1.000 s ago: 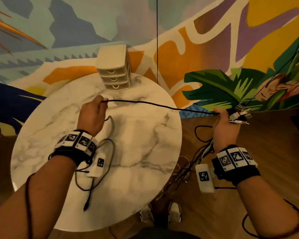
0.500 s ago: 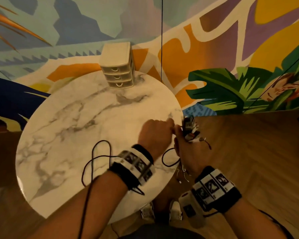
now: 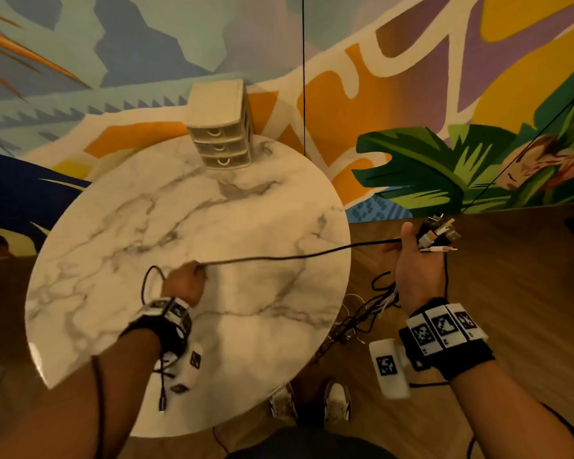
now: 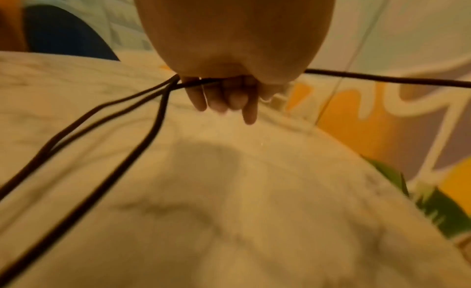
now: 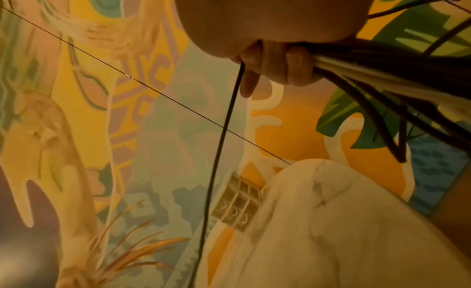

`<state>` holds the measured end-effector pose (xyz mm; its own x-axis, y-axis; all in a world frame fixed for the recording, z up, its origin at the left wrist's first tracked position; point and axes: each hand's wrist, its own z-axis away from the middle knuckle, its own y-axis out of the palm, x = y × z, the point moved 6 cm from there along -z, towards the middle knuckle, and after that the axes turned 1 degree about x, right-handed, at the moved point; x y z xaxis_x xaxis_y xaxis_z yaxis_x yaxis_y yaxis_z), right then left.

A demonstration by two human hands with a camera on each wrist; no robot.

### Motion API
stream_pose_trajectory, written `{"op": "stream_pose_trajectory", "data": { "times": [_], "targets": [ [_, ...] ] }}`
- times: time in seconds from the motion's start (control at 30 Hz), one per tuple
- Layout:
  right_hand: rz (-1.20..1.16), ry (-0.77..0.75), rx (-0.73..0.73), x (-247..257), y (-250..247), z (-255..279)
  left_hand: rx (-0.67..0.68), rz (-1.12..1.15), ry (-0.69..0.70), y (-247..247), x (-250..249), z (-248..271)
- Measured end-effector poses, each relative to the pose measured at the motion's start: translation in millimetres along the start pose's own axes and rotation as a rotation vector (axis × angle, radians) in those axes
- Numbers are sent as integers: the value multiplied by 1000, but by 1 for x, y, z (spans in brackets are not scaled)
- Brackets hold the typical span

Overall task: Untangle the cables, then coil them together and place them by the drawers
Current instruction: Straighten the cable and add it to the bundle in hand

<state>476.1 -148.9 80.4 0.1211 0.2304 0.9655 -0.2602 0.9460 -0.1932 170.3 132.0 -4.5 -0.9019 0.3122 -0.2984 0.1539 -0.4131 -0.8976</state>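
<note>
Black cable [image 3: 299, 256]: pulled taut between my two hands, long axis running left to right over the near half of the tabletop [image 3: 120, 233], rising slightly toward the right edge and past it.
Left hand [image 3: 184, 286]: over the tabletop near its front-left area, fingers curled around the black cable; several loops trail down from my fist toward the front edge.
Right hand [image 3: 411, 270]: held off the tabletop's right edge, above the floor, clamped around a bundle of cables [image 5: 382, 74], black and white.
Connector ends [image 3: 439, 231]: fan out of my right fist, pointing up and to the right.
Loose tails: hang below my right hand toward the floor.
Drawers [image 3: 221, 134]: three-tier unit at the tabletop's far edge, fronts facing me.
Writing: none legible; wrist markers [image 3: 441, 327] show only coded patterns, and the connectors are probably too blurred to read.
</note>
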Motion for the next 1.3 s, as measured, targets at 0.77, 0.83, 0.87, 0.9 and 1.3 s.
{"op": "stream_pose_trajectory", "data": {
  "times": [0.77, 0.83, 0.87, 0.9, 1.3],
  "targets": [
    [-256, 172, -195, -40, -33, -10, -36, 532, 37, -85, -98, 4],
    [-232, 105, -108, -27, -21, -3, -34, 522, 144, -94, -125, 16],
    [-228, 80, -38, -21, -14, 1, -33, 520, 196, -100, -139, 23],
    [-224, 73, 42, -15, -4, 7, -33, 507, 239, -104, -153, 31],
    [-100, -127, 457, 57, 63, 29, 199, 14, 670, -46, -247, 98]
  ]
}}
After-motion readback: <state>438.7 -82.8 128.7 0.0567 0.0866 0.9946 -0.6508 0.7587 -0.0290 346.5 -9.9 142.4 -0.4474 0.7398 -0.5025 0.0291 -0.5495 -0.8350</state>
